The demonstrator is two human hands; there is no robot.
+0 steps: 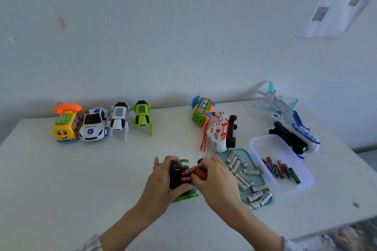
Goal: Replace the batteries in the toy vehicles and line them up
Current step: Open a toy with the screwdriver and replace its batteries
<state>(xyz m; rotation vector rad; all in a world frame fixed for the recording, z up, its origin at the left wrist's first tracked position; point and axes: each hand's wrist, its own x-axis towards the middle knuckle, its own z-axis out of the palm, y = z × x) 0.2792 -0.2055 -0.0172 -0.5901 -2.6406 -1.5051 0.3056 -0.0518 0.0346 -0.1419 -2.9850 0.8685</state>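
A green toy vehicle (184, 197) lies upside down near the table's front, its black underside and battery bay facing up. My left hand (161, 177) grips its left side. My right hand (216, 179) pinches a red battery (188, 171) lying in the open bay; a second red battery (186, 179) sits beside it. A teal tray (269, 203) right of my hands holds several white batteries (242, 181). A clear tub (255, 144) farther right holds several coloured batteries (281, 169).
Lined up at the back left are a yellow phone bus (66, 126), a police car (93, 125), a white robot dog (119, 121) and a green robot dog (142, 117). A green bus (202, 111), a white-orange helicopter (219, 132) and two blue-white planes (279, 104) lie at the back right.
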